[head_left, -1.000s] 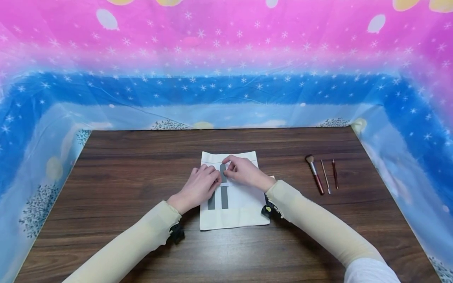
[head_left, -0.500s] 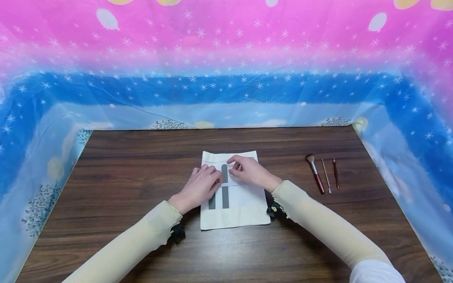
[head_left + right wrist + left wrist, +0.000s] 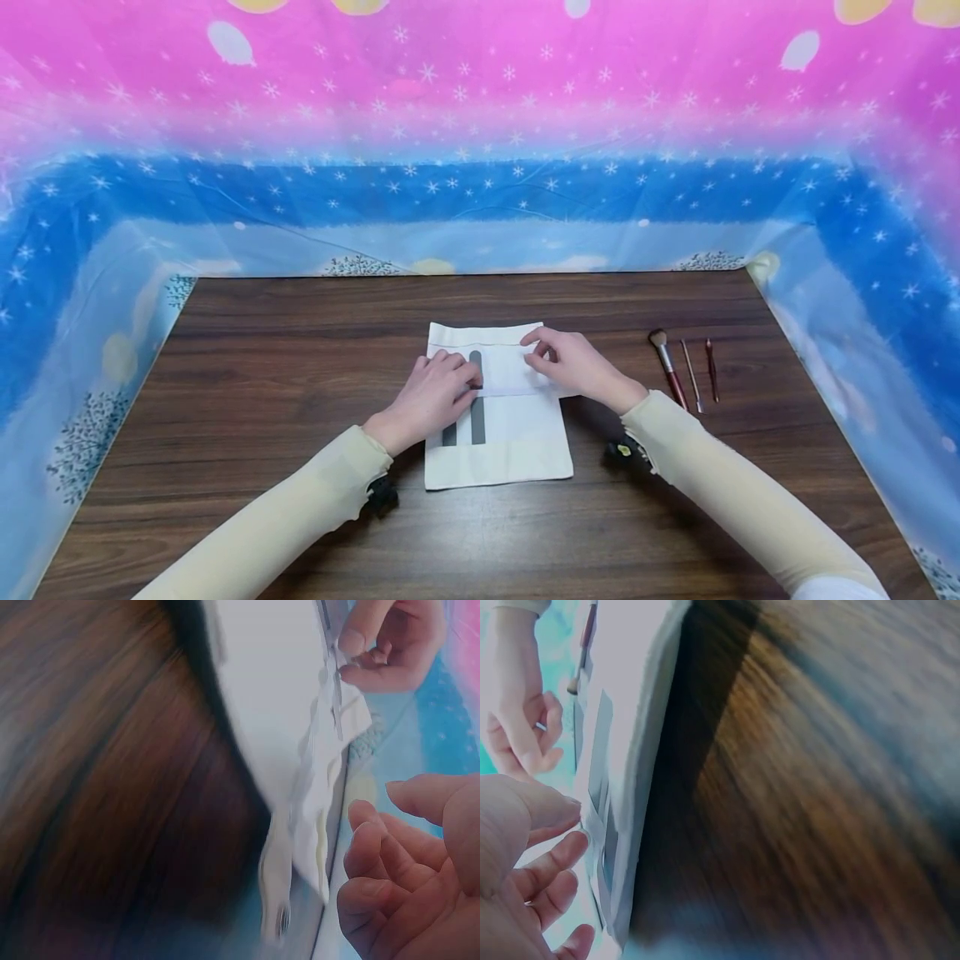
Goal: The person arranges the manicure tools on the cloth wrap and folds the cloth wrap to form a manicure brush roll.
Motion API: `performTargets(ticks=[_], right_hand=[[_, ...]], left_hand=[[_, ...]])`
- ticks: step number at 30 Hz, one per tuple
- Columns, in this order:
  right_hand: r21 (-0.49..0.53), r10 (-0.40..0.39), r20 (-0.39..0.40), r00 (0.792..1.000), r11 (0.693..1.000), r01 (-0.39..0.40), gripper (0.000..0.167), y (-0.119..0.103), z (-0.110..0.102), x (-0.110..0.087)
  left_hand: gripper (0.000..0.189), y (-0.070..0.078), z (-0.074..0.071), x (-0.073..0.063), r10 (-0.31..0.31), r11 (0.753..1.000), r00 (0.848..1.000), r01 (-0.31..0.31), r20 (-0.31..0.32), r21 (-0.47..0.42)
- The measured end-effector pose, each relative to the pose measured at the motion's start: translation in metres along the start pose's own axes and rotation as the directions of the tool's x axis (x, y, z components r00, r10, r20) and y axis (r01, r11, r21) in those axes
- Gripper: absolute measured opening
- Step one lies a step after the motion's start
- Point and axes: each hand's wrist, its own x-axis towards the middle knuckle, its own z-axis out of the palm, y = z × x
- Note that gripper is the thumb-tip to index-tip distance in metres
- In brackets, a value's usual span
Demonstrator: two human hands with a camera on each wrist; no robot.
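Note:
A white fabric pouch [image 3: 525, 462] lies flat near the middle of the table, crossed by a thin line at mid-height. Two long flat grey strips lie upright on its left half; one grey strip [image 3: 478, 421] shows above and below the line, the other grey strip [image 3: 449, 436] only at its lower end. My left hand [image 3: 437, 390] is over the pouch's left side, its thumb and fingertips right at the crossing line and slightly apart in the left wrist view. My right hand [image 3: 581, 362] hovers over the upper right side, thumb and index finger parted, nothing between them.
Right of the pouch, on the brown wooden table [image 3: 300, 333], lie a makeup brush [image 3: 667, 367], a thin metal tool [image 3: 692, 375] and a slim dark-red tool [image 3: 712, 371]. A patterned cloth [image 3: 480, 192] rises along the table's back and sides.
My right hand has moved right across the pouch, away from the grey strip. My left hand has shifted slightly right. The pouch and the tools have stayed in place.

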Motion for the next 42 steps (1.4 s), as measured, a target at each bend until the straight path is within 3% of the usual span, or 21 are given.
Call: performTargets(ticks=[13,26,35,42], right_hand=[[-0.034,0.083,-0.077,0.994,0.996,-0.086,0.029,0.036,-0.034,-0.039],[-0.102,0.173,-0.159,0.972,0.976,-0.191,0.027,0.077,-0.064,-0.075],[-0.219,0.246,-0.249,0.937,0.928,-0.302,0.024,0.097,-0.084,-0.095],[-0.252,0.329,-0.242,0.913,0.888,-0.386,0.026,0.102,-0.090,-0.100]], left_hand=[[0.010,0.006,0.003,0.006,-0.011,0.999,1.000,0.012,0.027,-0.043],[0.008,0.009,0.007,0.012,-0.023,0.999,0.998,0.025,0.053,-0.032],[0.009,0.010,0.007,0.012,-0.021,0.999,0.999,0.023,0.041,-0.041],[0.008,0.010,0.008,0.012,-0.020,0.999,0.999,0.022,0.040,-0.049]])
